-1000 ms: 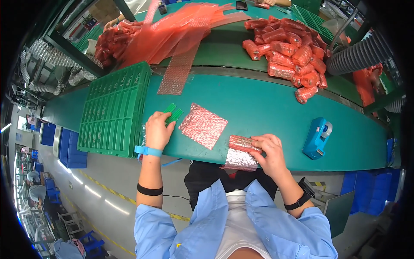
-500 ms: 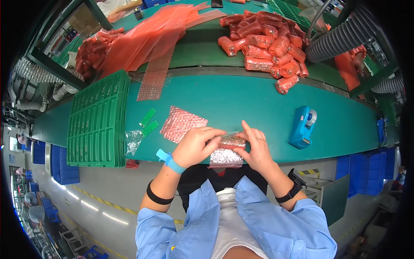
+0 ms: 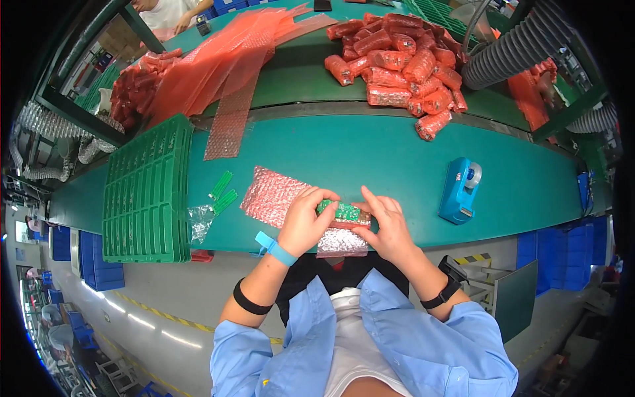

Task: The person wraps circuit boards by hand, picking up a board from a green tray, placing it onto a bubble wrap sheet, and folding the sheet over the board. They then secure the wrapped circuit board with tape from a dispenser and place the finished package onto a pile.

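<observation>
Close to the near edge of the green bench, a green circuit board lies on top of a partly rolled bundle of bubble wrap. My left hand pinches the board's left end between thumb and fingers. On the bundle's right end, my right hand is closed, its thumb pressing the wrap and its index finger raised. A silvery-pink flap of bubble wrap hangs toward me from under the bundle. Beside my left hand lies another pink bubble wrap piece. What the bundle holds inside is hidden.
Green strips and a clear plastic bag lie beside a stack of green trays. A blue tape dispenser stands right. Beyond are red-wrapped bundles, red bubble wrap sheets and a co-worker's arm.
The board in my left hand has turned from nearly edge-on to showing its green face. My right hand stays at the bundle. The view has shifted slightly, showing more of the co-worker.
</observation>
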`<state>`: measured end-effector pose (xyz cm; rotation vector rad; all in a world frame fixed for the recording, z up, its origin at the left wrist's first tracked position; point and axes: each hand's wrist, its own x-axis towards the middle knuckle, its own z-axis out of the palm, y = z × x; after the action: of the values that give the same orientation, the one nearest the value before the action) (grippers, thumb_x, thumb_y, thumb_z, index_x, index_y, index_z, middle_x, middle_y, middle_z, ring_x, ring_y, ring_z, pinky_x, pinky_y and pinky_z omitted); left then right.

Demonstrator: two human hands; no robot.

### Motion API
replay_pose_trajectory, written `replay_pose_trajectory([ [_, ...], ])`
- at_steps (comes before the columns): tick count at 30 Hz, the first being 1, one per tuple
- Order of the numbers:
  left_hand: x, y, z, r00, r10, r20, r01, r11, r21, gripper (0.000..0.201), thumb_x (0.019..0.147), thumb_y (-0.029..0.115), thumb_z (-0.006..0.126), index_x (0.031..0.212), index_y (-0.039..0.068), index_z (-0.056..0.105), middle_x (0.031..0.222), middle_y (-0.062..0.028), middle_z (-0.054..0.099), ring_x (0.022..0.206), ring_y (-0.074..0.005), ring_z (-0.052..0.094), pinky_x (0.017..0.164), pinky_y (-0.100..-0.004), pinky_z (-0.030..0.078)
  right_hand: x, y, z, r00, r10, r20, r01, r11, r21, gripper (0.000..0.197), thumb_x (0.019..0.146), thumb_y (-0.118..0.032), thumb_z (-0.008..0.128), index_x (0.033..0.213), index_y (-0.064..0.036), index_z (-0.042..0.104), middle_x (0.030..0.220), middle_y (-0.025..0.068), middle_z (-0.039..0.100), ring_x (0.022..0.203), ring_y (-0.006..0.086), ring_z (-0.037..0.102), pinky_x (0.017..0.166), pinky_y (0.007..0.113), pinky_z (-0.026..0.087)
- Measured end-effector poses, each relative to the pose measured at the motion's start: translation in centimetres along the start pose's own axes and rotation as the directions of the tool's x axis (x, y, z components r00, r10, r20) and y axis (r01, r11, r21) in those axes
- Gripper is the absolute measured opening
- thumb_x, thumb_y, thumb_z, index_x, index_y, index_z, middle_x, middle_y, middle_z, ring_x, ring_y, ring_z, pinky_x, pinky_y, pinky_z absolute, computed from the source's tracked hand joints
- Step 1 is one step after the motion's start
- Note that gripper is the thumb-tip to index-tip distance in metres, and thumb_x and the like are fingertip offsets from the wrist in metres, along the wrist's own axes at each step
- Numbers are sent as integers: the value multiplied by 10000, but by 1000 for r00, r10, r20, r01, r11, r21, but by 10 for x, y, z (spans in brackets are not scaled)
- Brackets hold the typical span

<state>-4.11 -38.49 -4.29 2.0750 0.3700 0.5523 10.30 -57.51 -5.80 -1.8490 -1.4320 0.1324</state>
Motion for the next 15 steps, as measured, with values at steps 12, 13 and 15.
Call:
replay_pose_trajectory([
  [12,-3,2,12,999,-2,-32,4,998,55,155,979,115,729,1081,2,760,983,-113,706,916,-242,691,782,-363,546,1,3,2,999,21,24,-20,1000,-10,760,830,-211,892,1532,-130,615,1240,50,778,1154,311,649,1065,490,470],
  [13,-3,1,12,998,21,-51,-19,998,56,157,978,121,731,1077,3,761,983,-115,708,920,-241,694,782,-366,548,1,4,2,1000,20,25,-20,1000,-10,760,830,-211,892,1532,-130,615,1240,50,778,1154,311,649,1065,490,470],
  [15,-3,-4,11,999,39,-29,-36,996,88,159,978,125,733,1073,1,759,987,-121,711,927,-250,698,785,-374,549,1,7,4,999,-29,13,30,999,-25,617,844,-236,880,1427,-150,701,1249,49,774,1152,306,651,1061,486,474],
])
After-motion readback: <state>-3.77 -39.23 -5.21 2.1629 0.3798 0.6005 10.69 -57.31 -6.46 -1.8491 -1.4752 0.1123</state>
